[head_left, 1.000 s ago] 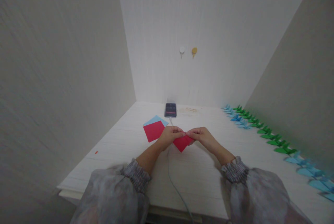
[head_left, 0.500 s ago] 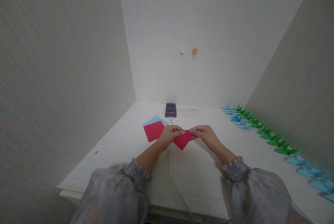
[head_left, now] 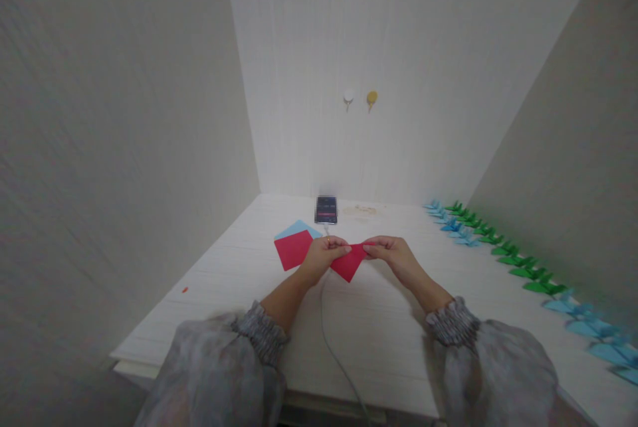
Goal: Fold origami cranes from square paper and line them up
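A folded piece of red paper [head_left: 349, 266] is held up above the table, one corner pointing down toward me. My left hand [head_left: 321, 257] pinches its upper left part between thumb and fingers. At the upper right corner, my right hand [head_left: 391, 253] grips the paper the same way, thumb on the near side. Behind and left of my left hand lies a flat red sheet [head_left: 293, 250], partly covering light blue paper [head_left: 299, 227]. The fingertips behind the folded paper are partly hidden.
A phone [head_left: 326, 210] lies near the back wall, with a pale cable [head_left: 329, 347] running toward me. Rows of green paper cranes [head_left: 508, 254] and blue paper cranes [head_left: 593, 327] line the right side. A small orange scrap [head_left: 185, 289] is at left. Two hooks [head_left: 371, 99] hang on the wall.
The folded red paper has tilted slightly, its lower corner moving up and a little to the right. My right hand has shifted slightly on its corner. The left hand has barely moved.
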The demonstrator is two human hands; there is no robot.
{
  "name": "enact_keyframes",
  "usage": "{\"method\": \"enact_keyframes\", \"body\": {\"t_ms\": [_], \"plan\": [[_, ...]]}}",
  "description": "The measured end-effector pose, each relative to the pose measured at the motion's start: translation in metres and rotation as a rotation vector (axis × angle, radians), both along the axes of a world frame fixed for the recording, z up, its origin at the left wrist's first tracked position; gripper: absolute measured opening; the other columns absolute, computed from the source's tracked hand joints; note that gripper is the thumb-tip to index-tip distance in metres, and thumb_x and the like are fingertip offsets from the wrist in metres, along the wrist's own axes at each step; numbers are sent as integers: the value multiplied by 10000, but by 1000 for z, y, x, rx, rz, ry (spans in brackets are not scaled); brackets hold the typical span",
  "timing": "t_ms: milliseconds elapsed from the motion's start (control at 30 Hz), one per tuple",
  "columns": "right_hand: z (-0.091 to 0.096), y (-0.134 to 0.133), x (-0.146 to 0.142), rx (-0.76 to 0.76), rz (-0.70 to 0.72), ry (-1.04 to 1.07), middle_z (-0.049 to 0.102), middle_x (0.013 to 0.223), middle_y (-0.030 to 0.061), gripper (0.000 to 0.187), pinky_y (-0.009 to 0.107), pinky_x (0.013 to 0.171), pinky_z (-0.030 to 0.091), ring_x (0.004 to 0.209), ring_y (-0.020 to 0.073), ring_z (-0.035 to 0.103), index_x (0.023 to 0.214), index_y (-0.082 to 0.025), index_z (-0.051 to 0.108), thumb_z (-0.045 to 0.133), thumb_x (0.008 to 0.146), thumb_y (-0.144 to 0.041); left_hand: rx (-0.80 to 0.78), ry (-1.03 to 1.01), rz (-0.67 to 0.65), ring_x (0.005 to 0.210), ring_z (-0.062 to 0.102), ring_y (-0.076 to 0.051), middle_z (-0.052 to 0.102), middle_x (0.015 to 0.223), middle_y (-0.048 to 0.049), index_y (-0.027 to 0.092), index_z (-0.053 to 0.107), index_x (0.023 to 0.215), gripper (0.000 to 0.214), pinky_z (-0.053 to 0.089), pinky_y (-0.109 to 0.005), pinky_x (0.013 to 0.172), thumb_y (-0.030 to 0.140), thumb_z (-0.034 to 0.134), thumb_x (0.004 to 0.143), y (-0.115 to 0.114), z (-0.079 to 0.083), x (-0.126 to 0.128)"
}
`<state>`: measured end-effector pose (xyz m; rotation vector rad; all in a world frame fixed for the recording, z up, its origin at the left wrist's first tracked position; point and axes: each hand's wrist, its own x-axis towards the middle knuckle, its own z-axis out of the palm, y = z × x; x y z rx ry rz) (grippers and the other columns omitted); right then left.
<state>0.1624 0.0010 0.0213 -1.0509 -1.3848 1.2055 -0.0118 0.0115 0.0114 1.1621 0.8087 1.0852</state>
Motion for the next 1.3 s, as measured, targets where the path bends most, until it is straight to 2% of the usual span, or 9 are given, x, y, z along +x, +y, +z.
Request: {"method": "enact_keyframes", "body": {"t_ms": [267,567,800,1100,1300], "plan": [[2,-4,-4,-7,33,-31,668,671,40,205,276,649,451,610,134,587,744,-132,662,659,598,-277,27,83,-29,541,539,-94,623,636,-28,120,586,718,283,409,-223,558,310,687,533,0,-1,1],[3,-5,-7,-31,31,27,672,665,33,219,287,674,446,614,136,592,756,-138,671,661,598,-288,73,181,15,540,540,-101,632,631,-27,125,626,706,286,407,-221,547,352,671,538,-1,1,0],[6,-6,-7,-12,59,20,677,650,26,183,289,679,442,604,139,597,717,-152,678,634,627,-305,83,199,1,514,521,-86,627,618,-15,137,632,706,264,383,-200,515,345,666,547,0,-1,-1],[7,-7,-6,-78,77,91,675,618,32,163,313,664,454,571,157,609,670,-149,665,644,610,-298,63,187,-46,506,523,-91,622,604,-17,136,633,720,270,384,-207,512,337,670,544,0,-3,0],[5,-2,-2,-82,20,175,676,704,64,238,320,718,453,647,163,622,769,-137,655,609,659,-343,32,179,7,518,531,-94,626,619,-20,132,633,703,258,392,-216,531,317,680,530,0,-2,-1]]}}
